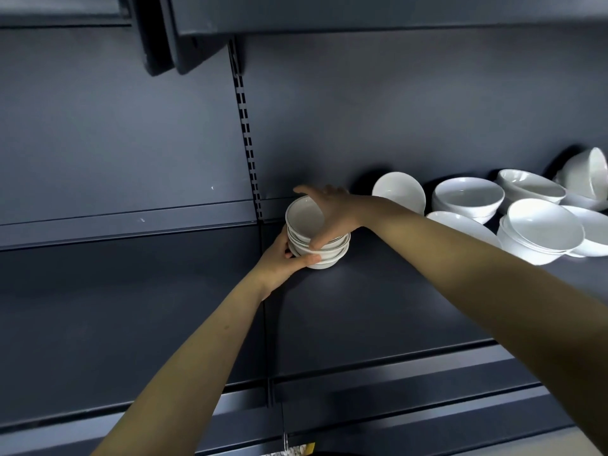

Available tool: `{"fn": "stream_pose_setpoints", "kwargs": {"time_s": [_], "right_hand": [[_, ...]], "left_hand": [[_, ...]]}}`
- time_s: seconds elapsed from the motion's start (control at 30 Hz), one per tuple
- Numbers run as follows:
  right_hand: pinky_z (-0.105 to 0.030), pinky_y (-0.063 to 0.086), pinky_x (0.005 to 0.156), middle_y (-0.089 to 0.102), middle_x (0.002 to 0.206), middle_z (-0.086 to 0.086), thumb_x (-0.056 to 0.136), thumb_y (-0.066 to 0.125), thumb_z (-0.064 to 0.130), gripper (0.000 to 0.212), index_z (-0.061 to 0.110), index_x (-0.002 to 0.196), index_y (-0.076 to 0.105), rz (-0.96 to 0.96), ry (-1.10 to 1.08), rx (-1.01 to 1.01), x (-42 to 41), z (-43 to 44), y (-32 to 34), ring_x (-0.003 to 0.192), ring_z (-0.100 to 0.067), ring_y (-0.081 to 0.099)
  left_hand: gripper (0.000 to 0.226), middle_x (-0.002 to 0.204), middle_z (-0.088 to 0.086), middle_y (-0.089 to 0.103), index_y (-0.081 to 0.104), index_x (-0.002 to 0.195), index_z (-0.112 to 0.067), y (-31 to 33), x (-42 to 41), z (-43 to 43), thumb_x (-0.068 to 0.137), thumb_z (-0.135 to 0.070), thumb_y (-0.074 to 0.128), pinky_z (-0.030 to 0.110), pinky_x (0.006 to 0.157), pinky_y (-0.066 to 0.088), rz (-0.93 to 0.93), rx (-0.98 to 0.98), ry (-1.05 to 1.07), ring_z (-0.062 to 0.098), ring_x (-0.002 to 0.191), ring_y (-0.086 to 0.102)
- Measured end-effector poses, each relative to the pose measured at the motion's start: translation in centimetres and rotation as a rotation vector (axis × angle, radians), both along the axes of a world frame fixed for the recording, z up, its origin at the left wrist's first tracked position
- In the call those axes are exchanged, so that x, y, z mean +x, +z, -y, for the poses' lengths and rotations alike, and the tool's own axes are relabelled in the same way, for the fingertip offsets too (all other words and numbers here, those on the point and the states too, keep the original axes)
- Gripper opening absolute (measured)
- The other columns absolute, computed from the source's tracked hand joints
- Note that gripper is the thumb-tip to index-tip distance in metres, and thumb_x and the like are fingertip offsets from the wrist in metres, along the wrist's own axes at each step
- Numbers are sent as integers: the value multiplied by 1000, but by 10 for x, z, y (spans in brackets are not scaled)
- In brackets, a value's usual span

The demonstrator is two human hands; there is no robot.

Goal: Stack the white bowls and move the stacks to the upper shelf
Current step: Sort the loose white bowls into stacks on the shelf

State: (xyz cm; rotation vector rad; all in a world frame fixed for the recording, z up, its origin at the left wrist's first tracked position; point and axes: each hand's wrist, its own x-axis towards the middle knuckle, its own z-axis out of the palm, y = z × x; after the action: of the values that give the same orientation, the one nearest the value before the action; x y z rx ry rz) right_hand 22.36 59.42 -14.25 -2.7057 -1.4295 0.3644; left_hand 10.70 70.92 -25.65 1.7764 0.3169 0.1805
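Observation:
A small stack of white bowls point(304, 222) with thin dark rim lines stands on the dark shelf point(362, 291), near its back left corner. My left hand point(283, 261) grips the stack's lower left side, thumb along the bottom bowl. My right hand point(332, 212) lies over the top bowl's right rim, fingers spread and thumb down the stack's front. Several loose white bowls point(468, 194) lie scattered to the right on the same shelf, some tipped on their sides.
A slotted upright rail point(246, 133) runs down the back panel just left of the stack. Another dark shelf point(329, 11) hangs overhead, its bracket point(171, 44) at the upper left. The shelf's front lip point(394, 366) crosses below my arms.

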Motion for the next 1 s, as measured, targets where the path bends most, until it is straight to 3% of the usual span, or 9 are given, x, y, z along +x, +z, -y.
{"fn": "stream_pose_setpoints", "kwargs": {"time_s": [0.17, 0.33, 0.47, 0.83, 1.0], "right_hand": [[-38, 34, 97, 31, 146, -6, 67, 79, 41, 110, 41, 151, 8, -88, -3, 131, 5, 13, -9, 136, -33, 26], [-45, 35, 106, 32, 145, -3, 64, 78, 41, 108, 43, 150, 12, -115, -34, 251, 3, 18, -21, 137, -32, 25], [-48, 33, 109, 31, 146, -3, 64, 77, 42, 109, 45, 149, 10, -120, -42, 246, 3, 19, -22, 138, -32, 25], [-38, 37, 106, 34, 152, -2, 65, 83, 53, 115, 38, 153, 11, -79, 38, 77, 6, 9, 4, 138, -28, 31], [-37, 36, 107, 32, 150, -2, 67, 83, 51, 110, 36, 152, 15, -124, 16, 153, 4, 18, -3, 138, -25, 31]], "left_hand": [[85, 133, -20, 54, 29, 149, -34, 3, 0, 4, 81, -25, 78, 8, 94, 40, 21, 33, -22, -7, 121, 49], [99, 137, -20, 52, 28, 149, -38, 3, 0, 3, 65, -47, 81, 25, 109, 36, 11, 28, -27, 0, 127, 48], [102, 137, -20, 53, 29, 149, -38, 4, -1, 3, 62, -50, 81, 28, 111, 37, 8, 23, -28, 1, 128, 48], [92, 134, -18, 55, 30, 149, -35, -1, 2, 1, 72, -39, 81, 30, 112, 36, -17, 29, -4, 3, 125, 50], [95, 132, -28, 47, 22, 151, -35, -2, 1, 1, 77, -27, 81, 17, 104, 32, -33, 90, -70, -5, 123, 44]]}}
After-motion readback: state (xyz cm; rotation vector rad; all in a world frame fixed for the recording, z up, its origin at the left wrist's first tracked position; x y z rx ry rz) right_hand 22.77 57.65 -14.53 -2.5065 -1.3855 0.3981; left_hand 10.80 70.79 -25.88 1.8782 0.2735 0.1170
